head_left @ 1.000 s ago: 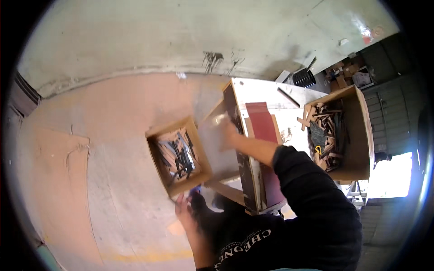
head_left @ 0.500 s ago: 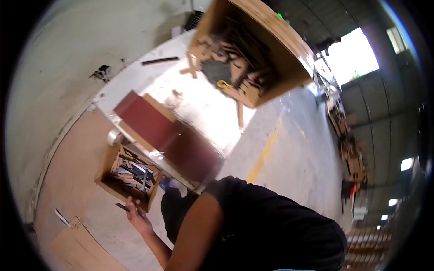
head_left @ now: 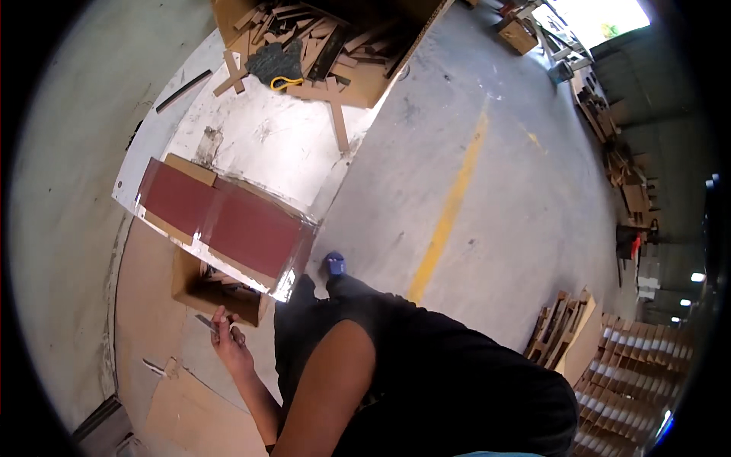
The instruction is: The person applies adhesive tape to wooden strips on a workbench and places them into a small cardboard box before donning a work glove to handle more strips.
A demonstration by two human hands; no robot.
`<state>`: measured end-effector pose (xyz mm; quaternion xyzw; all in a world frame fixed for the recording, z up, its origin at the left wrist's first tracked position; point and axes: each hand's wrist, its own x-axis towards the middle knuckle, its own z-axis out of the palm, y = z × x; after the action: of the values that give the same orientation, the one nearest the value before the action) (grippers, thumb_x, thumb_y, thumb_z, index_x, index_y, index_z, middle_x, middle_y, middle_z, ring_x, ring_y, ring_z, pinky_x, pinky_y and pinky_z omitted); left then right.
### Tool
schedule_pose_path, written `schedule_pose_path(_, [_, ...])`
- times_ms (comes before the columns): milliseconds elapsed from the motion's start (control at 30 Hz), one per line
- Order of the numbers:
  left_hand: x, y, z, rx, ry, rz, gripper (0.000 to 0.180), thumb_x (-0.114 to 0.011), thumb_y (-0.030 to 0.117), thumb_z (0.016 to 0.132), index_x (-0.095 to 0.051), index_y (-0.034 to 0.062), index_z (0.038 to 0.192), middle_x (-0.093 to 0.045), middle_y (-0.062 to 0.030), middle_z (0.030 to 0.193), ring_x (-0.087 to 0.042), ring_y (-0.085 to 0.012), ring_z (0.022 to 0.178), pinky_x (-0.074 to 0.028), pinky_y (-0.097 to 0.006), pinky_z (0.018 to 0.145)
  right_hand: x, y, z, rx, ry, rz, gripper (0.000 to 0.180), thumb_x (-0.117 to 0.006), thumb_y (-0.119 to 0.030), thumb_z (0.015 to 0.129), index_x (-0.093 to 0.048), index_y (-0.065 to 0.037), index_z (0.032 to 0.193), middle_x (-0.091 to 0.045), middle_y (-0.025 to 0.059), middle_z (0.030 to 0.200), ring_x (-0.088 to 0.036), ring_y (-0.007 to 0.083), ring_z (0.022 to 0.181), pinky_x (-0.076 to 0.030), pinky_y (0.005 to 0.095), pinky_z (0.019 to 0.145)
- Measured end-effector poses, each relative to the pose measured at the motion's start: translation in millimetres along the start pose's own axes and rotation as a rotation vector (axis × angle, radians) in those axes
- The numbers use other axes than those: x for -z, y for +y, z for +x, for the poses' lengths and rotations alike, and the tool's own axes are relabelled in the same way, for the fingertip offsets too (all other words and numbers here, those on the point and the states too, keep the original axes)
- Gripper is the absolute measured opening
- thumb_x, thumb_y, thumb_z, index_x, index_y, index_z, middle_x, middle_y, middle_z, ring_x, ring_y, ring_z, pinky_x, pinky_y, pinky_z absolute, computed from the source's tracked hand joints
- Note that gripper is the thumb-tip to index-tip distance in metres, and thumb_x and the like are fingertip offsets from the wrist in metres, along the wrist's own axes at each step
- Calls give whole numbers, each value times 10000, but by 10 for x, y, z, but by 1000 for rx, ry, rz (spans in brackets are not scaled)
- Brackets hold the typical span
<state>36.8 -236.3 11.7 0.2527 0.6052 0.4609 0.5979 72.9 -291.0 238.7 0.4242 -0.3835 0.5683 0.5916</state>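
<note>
My left hand (head_left: pixel 230 344) reaches up from the lower edge, its fingers closed on a thin flat dark strip (head_left: pixel 205 322). The strip sticks out past the fingers to the left; whether it is a blade or an offcut I cannot tell. Just beyond the hand, a cardboard box (head_left: pixel 188 282) stands low beside the table and partly under its edge. Narrow brown strips (head_left: pixel 219 276) show inside it. A bare arm (head_left: pixel 335 373), apparently my right one, bends back out at the bottom, and its hand is out of view.
Dark red sheets (head_left: pixel 255 236) lie across the near end of a white table (head_left: pixel 251 126). Farther along stand a large carton of cardboard offcuts (head_left: pixel 415 57), a dark cloth (head_left: pixel 276 62) and a yellow loop (head_left: pixel 287 82). A flat cardboard sheet (head_left: pixel 190 407) covers floor at lower left; pallets (head_left: pixel 550 329) stand right.
The view has swung, bringing more floor and pallets into sight at the right. The table edge now hides more of the low box. My left hand still grips the strip near that box.
</note>
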Motion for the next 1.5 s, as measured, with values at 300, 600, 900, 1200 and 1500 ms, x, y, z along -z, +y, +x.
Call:
schedule_pose_path(300, [62,-332,-332,-27,51,2,266,-554,193,889,-561,43,1109,-608,-47,820,-402,-41,507,-292,-166,445,1668,-1500,-733,-1507,192,-1370,617,-577,-390,845,-378,-93,1348,-428,222,1319,-409,332,1238,-360,421,994])
schedule_pose_path(600, [402,-312,-247,113,29,-51,255,-583,191,883,-596,28,1078,-632,-55,771,-391,-36,466,-275,-163,414,3191,-2638,-879,-2026,290,-2227,915,-435,-636,815,-247,68,1369,-286,223,1422,-282,327,1324,-188,444,1101])
schedule_pose_path(900, [1618,-436,-216,165,171,63,277,-556,228,898,-589,38,1097,-625,-71,784,-359,-37,451,-276,-182,414,3463,-2064,-1149,-2261,446,-2388,1363,-542,-838,551,-74,142,1376,-79,297,1463,-37,370,1387,-30,452,1120])
schedule_pose_path(1200, [1710,-196,64,156,37,6,285,-565,214,893,-578,30,1110,-621,-52,788,-348,-28,466,-269,-175,428,2973,-1063,-1162,-2442,5,-2389,1246,-292,-880,657,-124,114,1390,-90,282,1469,-27,401,1380,-14,528,1094])
schedule_pose_path(1500, [1620,-168,37,180,-33,-3,228,-583,183,885,-591,47,1068,-620,-13,757,-319,-9,457,-217,-168,407,2588,-564,-1514,-2176,-145,-2472,1177,-359,-814,700,-188,144,1362,-206,310,1424,-120,418,1357,-33,516,1101])
